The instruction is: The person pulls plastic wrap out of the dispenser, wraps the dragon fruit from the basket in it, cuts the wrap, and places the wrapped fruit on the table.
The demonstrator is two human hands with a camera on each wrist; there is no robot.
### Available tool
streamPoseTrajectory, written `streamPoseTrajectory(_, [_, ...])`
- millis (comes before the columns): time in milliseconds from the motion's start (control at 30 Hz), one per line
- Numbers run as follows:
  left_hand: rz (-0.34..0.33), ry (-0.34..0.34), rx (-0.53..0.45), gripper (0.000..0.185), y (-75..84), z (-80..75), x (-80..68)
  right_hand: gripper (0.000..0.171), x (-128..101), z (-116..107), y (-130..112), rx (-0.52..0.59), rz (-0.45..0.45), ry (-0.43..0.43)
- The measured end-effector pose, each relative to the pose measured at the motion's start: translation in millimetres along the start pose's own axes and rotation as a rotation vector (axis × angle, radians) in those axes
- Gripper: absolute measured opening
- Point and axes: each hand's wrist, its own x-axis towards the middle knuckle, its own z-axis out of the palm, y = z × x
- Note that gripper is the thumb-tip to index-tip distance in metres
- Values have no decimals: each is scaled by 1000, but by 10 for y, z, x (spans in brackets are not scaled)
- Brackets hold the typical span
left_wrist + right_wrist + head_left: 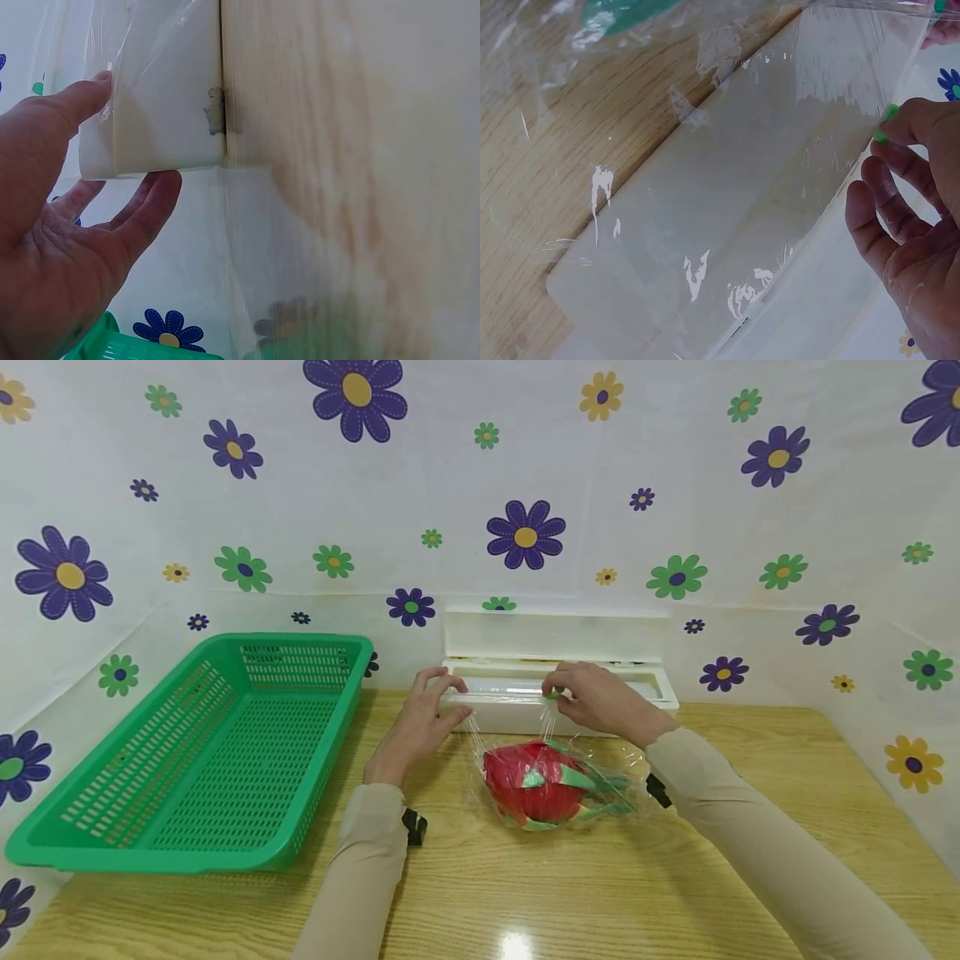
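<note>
Clear cling film (517, 722) runs in a taut sheet from the white dispenser box (555, 681) down over a red dragon fruit (536, 781) lying on the wooden worktop (750, 843) just in front of the box. Left hand (420, 722) braces the box's left end, thumb on the film-covered face and fingers curled under the edge; right hand (592, 697) rests on the front rim with its fingertips (889, 120) closed on a small green slider (552, 695) — whether it also nips the film cannot be told. For a clean cut, the likely need is firm downward pressure from the left hand so the box cannot skid, an even tension in the sheet, and one level stroke of the slider along the rim. Room is tight behind — the flowered backdrop (525, 485) stands just behind the raised lid (555, 635). A green basket (202, 752) sits well apart to the left, its near corner close to the worktop's front edge; open worktop lies to the right and in front of the fruit.
</note>
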Motion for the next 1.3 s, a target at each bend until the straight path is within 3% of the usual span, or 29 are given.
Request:
streamPoseTrajectory(967, [-16, 0, -1, 27, 1, 6, 9, 18, -88, -32, 52, -16, -3, 19])
streamPoseTrajectory(1300, [7, 12, -11, 28, -2, 8, 16, 18, -111, -27, 65, -17, -27, 46])
